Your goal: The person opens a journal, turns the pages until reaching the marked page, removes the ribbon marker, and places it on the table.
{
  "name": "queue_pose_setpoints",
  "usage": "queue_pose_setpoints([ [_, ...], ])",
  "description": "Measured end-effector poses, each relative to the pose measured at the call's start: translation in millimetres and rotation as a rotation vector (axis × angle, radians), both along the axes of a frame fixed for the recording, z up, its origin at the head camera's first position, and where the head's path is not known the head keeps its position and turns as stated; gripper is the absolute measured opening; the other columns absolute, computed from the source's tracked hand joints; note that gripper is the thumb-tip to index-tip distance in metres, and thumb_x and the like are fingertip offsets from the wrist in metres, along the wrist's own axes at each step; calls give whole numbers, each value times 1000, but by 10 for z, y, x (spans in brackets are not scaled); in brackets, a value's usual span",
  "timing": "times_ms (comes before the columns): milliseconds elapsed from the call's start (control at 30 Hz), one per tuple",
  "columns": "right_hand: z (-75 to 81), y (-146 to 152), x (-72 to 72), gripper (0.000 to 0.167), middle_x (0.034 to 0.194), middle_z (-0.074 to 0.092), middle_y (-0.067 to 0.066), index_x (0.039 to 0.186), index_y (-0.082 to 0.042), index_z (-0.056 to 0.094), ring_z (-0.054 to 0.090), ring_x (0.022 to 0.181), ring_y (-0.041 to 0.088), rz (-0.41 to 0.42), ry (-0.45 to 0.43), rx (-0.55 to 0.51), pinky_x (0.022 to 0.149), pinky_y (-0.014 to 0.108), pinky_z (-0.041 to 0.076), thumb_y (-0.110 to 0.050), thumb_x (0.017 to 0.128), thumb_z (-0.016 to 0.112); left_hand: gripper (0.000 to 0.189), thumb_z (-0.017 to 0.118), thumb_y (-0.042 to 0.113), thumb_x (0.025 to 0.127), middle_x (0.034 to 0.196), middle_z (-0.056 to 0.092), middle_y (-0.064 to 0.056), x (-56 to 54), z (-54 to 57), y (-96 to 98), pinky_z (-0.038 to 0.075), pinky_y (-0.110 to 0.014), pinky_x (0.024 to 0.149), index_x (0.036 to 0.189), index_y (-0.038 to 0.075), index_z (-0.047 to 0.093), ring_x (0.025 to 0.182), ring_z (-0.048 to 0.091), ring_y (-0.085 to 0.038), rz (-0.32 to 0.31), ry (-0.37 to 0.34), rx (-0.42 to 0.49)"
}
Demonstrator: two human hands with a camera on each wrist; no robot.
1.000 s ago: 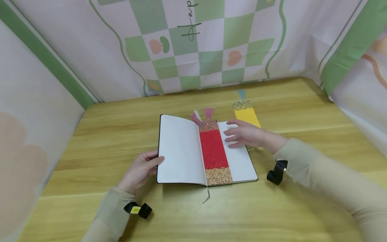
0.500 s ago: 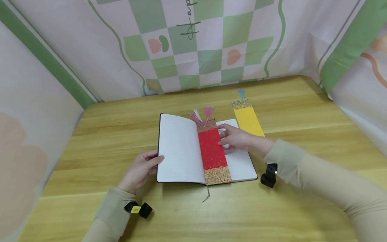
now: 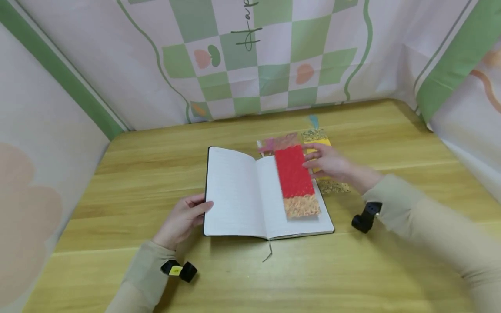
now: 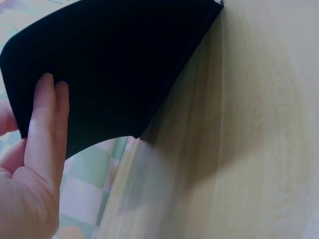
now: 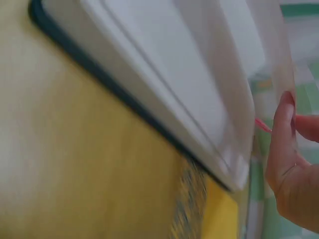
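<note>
An open notebook (image 3: 238, 195) with blank white pages and a dark cover (image 4: 114, 64) lies on the table. My left hand (image 3: 185, 219) pinches its left cover edge, thumb on the page and fingers flat against the outside. My right hand (image 3: 328, 163) pinches the right edge of a red bookmark (image 3: 295, 171) with gold patterned ends and a pink tassel (image 3: 269, 145). The bookmark is tilted, lifted over the right page. In the right wrist view its pale back (image 5: 279, 55) shows between thumb and fingers. Behind my right hand lies a yellow bookmark (image 3: 318, 141), partly hidden.
The wooden table (image 3: 250, 278) runs back to a checked green and white curtain (image 3: 270, 82). A blue tassel (image 3: 314, 121) tops the yellow bookmark, which lies beside the notebook's right edge. A thin ribbon (image 3: 269, 252) hangs from the notebook's spine.
My right hand has taken hold of the red bookmark and lifted it off the notebook's gutter, up and to the right. My left hand stays at the cover edge.
</note>
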State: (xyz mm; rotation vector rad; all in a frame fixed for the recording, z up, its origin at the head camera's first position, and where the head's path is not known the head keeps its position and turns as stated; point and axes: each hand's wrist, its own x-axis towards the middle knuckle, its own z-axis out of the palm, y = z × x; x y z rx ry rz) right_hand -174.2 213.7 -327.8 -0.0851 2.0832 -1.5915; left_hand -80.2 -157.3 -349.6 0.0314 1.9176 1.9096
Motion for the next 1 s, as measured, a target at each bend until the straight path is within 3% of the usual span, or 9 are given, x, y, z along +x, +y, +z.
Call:
queue_pose_setpoints([
  [100,107,262,-117,64,130,41,22,151,-3,8,56,90,4,-42,42,20,82,27,53,-2,97,44,41,51,10,97,100,66,5,-7,-2,-5,54,-26,77,131,-12,46,88,63,-8,-1,-1,2],
  [200,202,553,-245,65,135,37,21,151,-3,3,55,90,-1,-89,67,57,83,23,52,-4,99,42,41,52,9,97,101,66,4,-13,1,-8,55,-26,77,132,-12,46,88,63,-8,3,-3,2],
  [367,271,1050,-437,67,100,49,-13,150,-3,-2,55,85,-6,-159,84,95,79,19,52,-6,99,41,41,52,9,97,101,66,4,-22,7,-11,55,-27,77,132,-12,46,88,64,-9,-2,-1,1],
  [533,163,1450,-534,68,87,52,-23,151,-3,-1,56,82,-7,-142,65,165,77,18,52,-9,99,44,41,52,9,97,99,66,4,-19,7,-12,55,-26,76,130,-13,46,87,63,-8,-5,-6,2],
  [733,-72,1623,-522,65,91,52,-15,148,5,6,56,81,-4,-88,35,237,79,24,54,-5,97,46,40,52,9,96,98,65,4,-9,9,-7,55,-26,75,129,-13,48,85,62,-8,-11,-14,-2],
  [1000,-184,1533,-539,60,97,56,2,144,12,13,59,78,4,-22,77,346,73,28,56,2,95,45,39,51,8,97,96,65,5,3,17,-6,54,-24,74,129,-14,47,84,62,-7,0,-11,-3],
])
